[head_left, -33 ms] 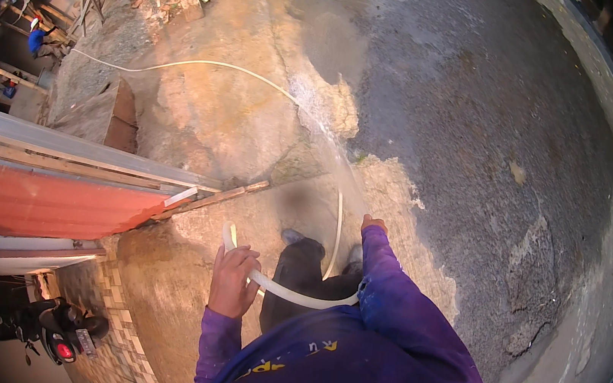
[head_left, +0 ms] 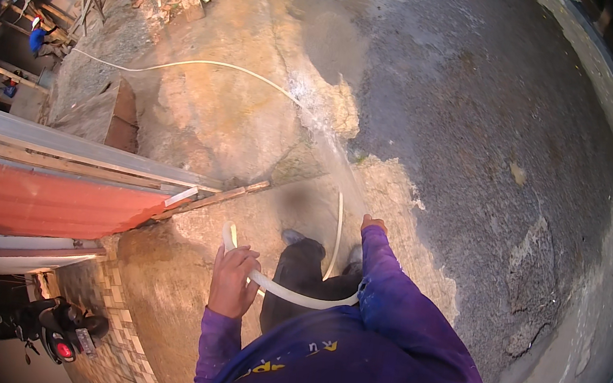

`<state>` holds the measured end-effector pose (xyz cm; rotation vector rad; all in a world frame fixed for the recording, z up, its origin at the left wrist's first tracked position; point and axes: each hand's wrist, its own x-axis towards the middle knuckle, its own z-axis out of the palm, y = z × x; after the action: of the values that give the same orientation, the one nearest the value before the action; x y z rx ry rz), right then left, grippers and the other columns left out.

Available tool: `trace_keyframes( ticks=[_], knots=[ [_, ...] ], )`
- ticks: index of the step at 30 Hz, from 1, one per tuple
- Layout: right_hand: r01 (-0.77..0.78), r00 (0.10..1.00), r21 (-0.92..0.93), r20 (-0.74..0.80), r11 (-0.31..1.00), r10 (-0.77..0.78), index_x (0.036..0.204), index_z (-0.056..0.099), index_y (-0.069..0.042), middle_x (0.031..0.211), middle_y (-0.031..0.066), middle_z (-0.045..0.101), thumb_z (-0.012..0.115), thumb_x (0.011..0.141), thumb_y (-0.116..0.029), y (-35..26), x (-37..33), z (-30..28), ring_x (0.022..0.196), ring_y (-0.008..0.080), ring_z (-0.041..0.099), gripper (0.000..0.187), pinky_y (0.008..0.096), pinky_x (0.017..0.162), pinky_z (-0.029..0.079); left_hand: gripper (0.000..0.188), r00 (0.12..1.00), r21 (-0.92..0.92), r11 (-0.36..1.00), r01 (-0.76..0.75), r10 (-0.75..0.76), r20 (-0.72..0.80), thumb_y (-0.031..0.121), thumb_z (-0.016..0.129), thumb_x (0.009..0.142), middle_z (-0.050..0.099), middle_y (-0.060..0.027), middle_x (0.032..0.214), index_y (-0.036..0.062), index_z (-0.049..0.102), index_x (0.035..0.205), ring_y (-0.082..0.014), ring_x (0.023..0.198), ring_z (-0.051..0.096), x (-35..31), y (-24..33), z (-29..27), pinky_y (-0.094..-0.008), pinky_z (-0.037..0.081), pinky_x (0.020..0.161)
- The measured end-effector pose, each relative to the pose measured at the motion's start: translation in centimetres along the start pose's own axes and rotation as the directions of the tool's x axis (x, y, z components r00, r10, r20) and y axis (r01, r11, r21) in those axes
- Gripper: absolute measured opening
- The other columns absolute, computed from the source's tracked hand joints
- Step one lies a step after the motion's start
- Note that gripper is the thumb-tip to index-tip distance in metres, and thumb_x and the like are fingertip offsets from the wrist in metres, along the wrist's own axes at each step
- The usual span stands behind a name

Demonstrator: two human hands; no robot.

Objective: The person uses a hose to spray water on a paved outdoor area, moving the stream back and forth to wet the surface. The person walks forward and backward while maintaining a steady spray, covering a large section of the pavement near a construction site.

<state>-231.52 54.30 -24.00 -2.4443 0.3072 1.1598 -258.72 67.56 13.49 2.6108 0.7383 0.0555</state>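
A pale hose [head_left: 301, 299] runs in a curve across the front of my body. My left hand [head_left: 234, 282] is closed round it, with a bend of hose showing above the fingers. Farther forward, my right hand [head_left: 374, 223] is closed at the place where a fan of water [head_left: 335, 149] starts; the sleeve and hand hide the hose end there. The water flies ahead and to the left and lands on the rough ground. Part of the hose hangs down by my shoes, and another stretch [head_left: 207, 63] lies over the ground toward the far left.
Dark wet paving [head_left: 483, 121] spreads to the right, with dry tan ground on the left. A red panel [head_left: 38, 197] and a wooden plank [head_left: 221, 198] stand at left. A motorcycle [head_left: 59, 333] is parked lower left. A person in blue [head_left: 36, 42] crouches by timber, far left.
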Motion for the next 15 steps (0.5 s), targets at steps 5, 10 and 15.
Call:
trace_keyframes(
  ticks=[5, 10, 15],
  knots=[
    [0.048, 0.999, 0.026, -0.013, 0.999, -0.048, 0.128, 0.068, 0.006, 0.131, 0.0314, 0.069, 0.054, 0.094, -0.060, -1.0, -0.2, 0.0, 0.128, 0.0430, 0.066, 0.076, 0.0471, 0.112, 0.049, 0.025, 1.000, 0.008, 1.000, 0.022, -0.021, -0.020, -0.001, 0.077, 0.075, 0.072, -0.0087, 0.118, 0.0083, 0.065, 0.095, -0.0363, 0.129, 0.063, 0.6, 0.0, -0.4, -0.0634, 0.031, 0.122],
    [0.049, 0.999, 0.026, -0.008, 0.998, -0.049, 0.128, 0.071, 0.003, 0.135, 0.0308, 0.067, 0.057, 0.094, -0.053, -1.4, -0.1, 0.6, 0.129, 0.0425, 0.065, 0.067, 0.0489, 0.112, 0.049, 0.029, 1.000, 0.006, 1.000, 0.015, -0.015, -0.022, -0.003, 0.076, 0.073, 0.070, -0.0085, 0.119, 0.0092, 0.065, 0.096, -0.0358, 0.130, 0.062, 0.1, -0.4, -0.3, -0.0635, 0.031, 0.121],
    [0.076, 0.997, 0.056, -0.021, 0.996, -0.075, 0.123, 0.073, 0.004, 0.131, 0.0318, 0.068, 0.055, 0.094, -0.052, -1.8, -0.6, 0.9, 0.127, 0.0436, 0.065, 0.066, 0.0499, 0.112, 0.048, 0.031, 0.999, 0.014, 1.000, 0.019, -0.019, -0.027, -0.004, 0.076, 0.071, 0.070, -0.0084, 0.119, 0.0100, 0.066, 0.098, -0.0355, 0.132, 0.061, 0.0, -0.5, -0.5, -0.0638, 0.031, 0.121]
  ],
)
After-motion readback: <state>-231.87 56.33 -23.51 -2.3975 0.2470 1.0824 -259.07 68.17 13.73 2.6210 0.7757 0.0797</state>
